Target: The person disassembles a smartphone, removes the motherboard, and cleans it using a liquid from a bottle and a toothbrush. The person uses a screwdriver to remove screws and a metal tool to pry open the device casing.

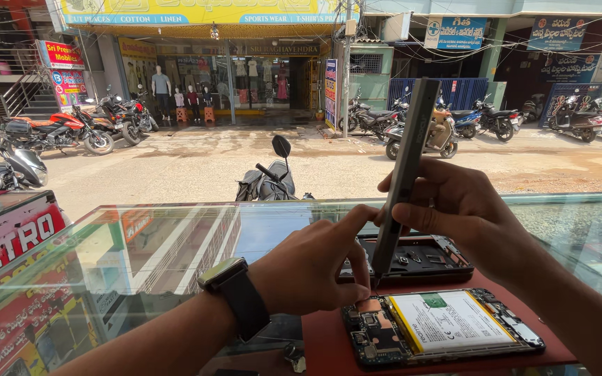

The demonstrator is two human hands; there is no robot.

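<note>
Two hands on it: your right hand (pixel 454 205) grips the screwdriver (pixel 402 177) upright, tip down on the opened phone (pixel 440 327); your left hand (pixel 315 264) curls loosely, forefinger touching the shaft, on the red mat (pixel 329 348) over the glass counter (pixel 141 257).

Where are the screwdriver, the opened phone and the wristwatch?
screwdriver (pixel 404 177): head view, middle of its grey shaft.
opened phone (pixel 447 320): head view, on its white battery.
wristwatch (pixel 223 271): head view, on its face, at the left wrist.
</note>
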